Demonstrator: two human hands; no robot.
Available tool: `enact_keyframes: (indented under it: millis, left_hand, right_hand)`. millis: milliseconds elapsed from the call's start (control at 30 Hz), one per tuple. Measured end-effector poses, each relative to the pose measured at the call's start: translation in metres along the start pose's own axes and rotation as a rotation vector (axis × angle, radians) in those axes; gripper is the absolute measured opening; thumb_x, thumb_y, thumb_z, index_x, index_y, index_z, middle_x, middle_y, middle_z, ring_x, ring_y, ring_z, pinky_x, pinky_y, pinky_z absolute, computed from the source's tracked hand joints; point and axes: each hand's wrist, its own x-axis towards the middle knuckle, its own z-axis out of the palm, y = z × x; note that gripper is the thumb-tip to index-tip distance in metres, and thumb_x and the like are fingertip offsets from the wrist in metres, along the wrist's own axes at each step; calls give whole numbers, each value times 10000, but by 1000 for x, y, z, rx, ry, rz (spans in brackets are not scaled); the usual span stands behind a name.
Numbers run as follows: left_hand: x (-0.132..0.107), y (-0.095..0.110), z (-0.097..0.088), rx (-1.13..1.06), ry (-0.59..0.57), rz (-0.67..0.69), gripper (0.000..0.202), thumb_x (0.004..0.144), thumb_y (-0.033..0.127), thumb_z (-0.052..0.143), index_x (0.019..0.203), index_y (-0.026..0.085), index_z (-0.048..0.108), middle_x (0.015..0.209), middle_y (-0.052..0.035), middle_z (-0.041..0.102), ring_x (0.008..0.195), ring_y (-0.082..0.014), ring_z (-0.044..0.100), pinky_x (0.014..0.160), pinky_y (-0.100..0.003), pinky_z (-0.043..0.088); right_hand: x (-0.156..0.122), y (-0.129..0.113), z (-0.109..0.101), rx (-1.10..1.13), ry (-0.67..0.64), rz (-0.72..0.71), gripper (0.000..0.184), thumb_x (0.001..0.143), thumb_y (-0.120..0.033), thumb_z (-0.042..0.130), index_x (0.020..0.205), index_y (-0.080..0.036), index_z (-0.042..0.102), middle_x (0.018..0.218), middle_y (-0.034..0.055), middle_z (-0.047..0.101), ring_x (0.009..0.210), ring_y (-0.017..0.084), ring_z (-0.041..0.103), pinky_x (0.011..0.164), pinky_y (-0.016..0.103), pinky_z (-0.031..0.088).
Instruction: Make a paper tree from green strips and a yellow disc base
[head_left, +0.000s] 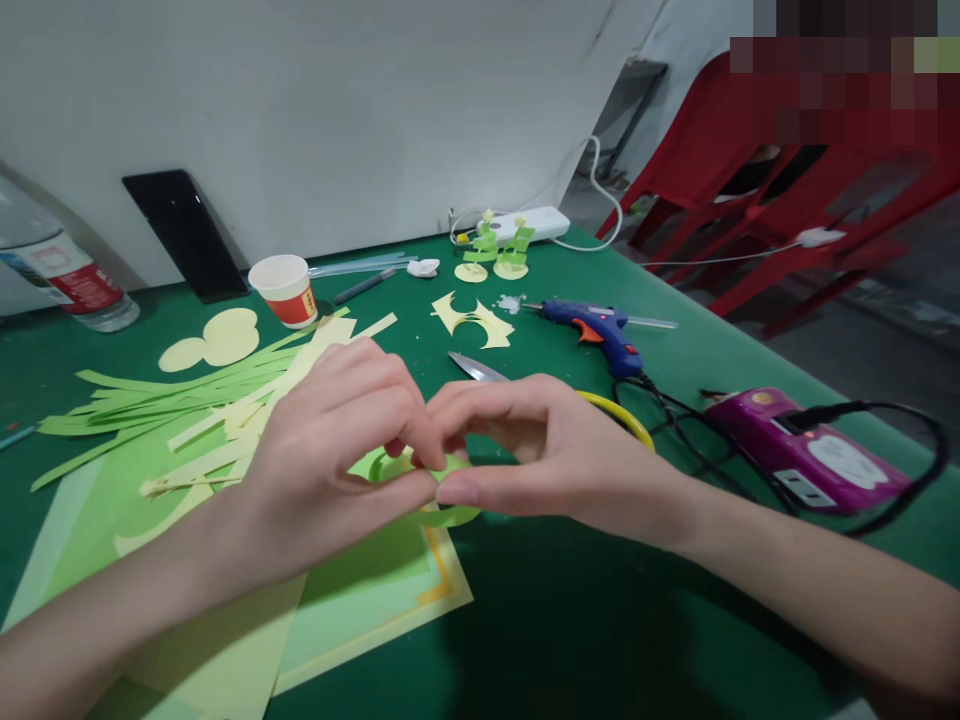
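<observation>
Both hands meet in the middle of the view, above the front of the table. My left hand (337,440) is closed, its thumb and fingers pinching a curled green paper strip (454,515). From the other side, my right hand (525,450) pinches the same strip between thumb and fingertips. Part of the strip is hidden behind the fingers. Below my left hand lie green and pale yellow paper sheets (367,610), with several loose green strips (187,395) fanned out to the left. Scissors lie just behind my right hand, showing a metal blade (476,367) and a yellow handle (619,415).
A blue glue gun (592,325) and a purple power strip (806,450) with black cables lie right. Along the back are a paper cup (285,290), a leaning phone (187,235), a water bottle (67,260), paper scraps (480,325) and two small paper figures (511,268).
</observation>
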Motion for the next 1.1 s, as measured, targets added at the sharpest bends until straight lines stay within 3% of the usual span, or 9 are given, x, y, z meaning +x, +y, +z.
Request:
enact_keyframes:
  millis: [400, 600, 967, 1100]
  left_hand:
    - [1, -2, 1, 40, 10, 78, 75, 741, 140, 663, 704, 185, 617, 617, 6, 594, 618, -123, 485, 560, -262, 432]
    - [2, -2, -2, -83, -99, -19, 100, 769, 113, 612, 762, 208, 640, 626, 10, 562, 615, -123, 469, 557, -266, 403]
    - [-2, -3, 1, -59, -39, -105, 131, 750, 135, 645, 638, 180, 592, 543, 37, 497, 570, -107, 413, 541, -251, 357]
    - [-1, -5, 1, -87, -74, -84, 109, 768, 164, 646, 666, 170, 608, 573, 24, 517, 594, -109, 426, 549, -248, 363]
  right_hand:
    - [0, -2, -1, -78, 4, -27, 114, 721, -258, 661, 726, -156, 613, 779, 11, 612, 749, 115, 534, 660, 231, 428]
    - [1, -6, -5, -110, -5, -40, 94, 732, -250, 645, 722, -162, 615, 765, 0, 620, 721, 108, 548, 645, 231, 426]
    - [3, 2, 0, -7, 9, 36, 129, 708, -278, 671, 750, -166, 621, 751, -4, 603, 722, 111, 523, 659, 241, 408]
    - [3, 2, -1, -58, 15, 6, 89, 721, -245, 655, 742, -164, 625, 749, -6, 604, 725, 107, 514, 658, 239, 399]
